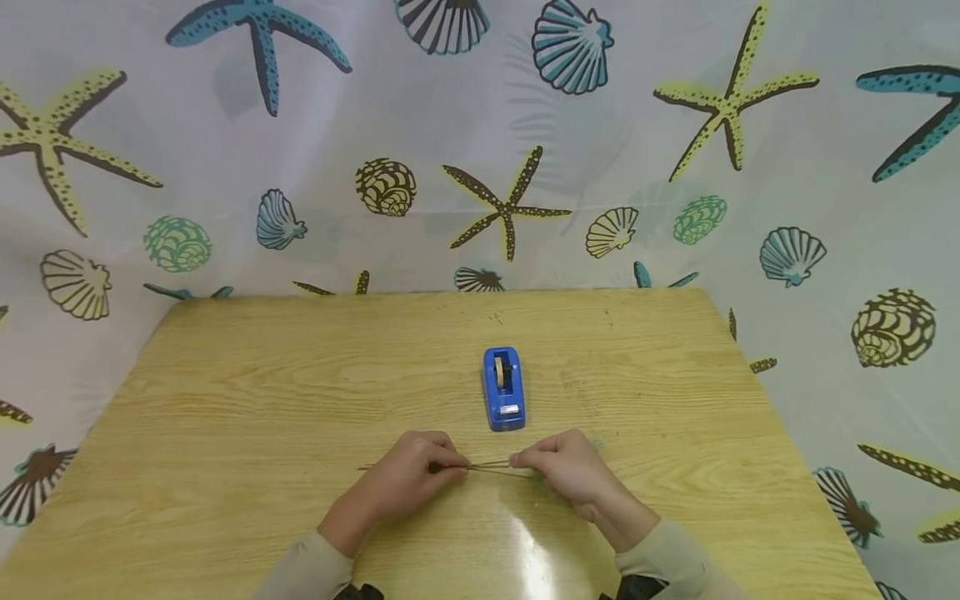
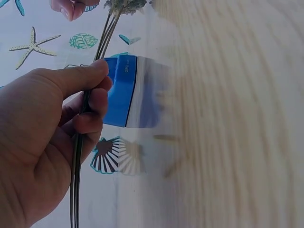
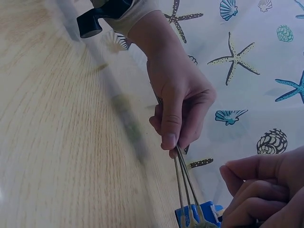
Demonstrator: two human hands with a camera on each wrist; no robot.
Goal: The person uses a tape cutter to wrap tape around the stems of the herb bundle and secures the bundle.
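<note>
Brown stems [image 2: 105, 40] run crosswise, heads [image 2: 127, 5] rightward, pinched by the left grip [image 1: 408, 475]; whether the right grip [image 1: 576, 473] holds any is unclear.

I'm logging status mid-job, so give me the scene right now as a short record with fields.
Left hand: grips a bundle of thin stems
Right hand: thumb and forefinger together, beside the stems; whether they pinch anything is unclear
Stem ends: greyish tufted heads at the end near the right hand
Tool: blue tape dispenser, roll fitted, standing beyond the hands
Surface: wood-grain table
Backdrop: white cloth printed with starfish and shells
</note>
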